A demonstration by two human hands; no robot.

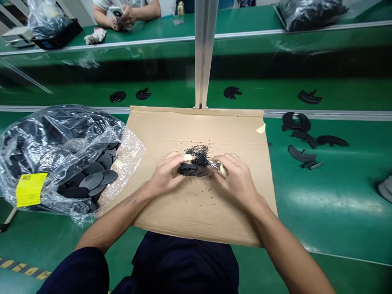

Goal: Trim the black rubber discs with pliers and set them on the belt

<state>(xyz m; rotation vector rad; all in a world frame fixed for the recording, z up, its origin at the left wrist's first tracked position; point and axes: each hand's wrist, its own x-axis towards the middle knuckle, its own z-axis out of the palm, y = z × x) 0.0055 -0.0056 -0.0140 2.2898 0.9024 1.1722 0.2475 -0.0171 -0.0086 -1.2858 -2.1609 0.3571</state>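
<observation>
Between my hands, above a sheet of cardboard point(171, 212), is a dark oval plastic part point(194, 170). My left hand point(168, 171) grips its left end, with a pale wrap around one finger. In my right hand point(235, 175) is a small metal hand tool point(215, 164), its shiny tip against or very near the part's right end. The tool's exact kind is hard to make out, as my fingers cover most of it. A pile of small black bits point(200, 154) lies just beyond the part, with more crumbs scattered over the cardboard.
A clear plastic bag point(61, 130) of black oval discs point(92, 181) lies open at left, bearing a yellow label point(31, 189). Curved black pieces point(301, 154) lie on the green bench at right. A metal post point(203, 53) rises behind the cardboard. Across, a person's hands point(127, 17) hold a phone.
</observation>
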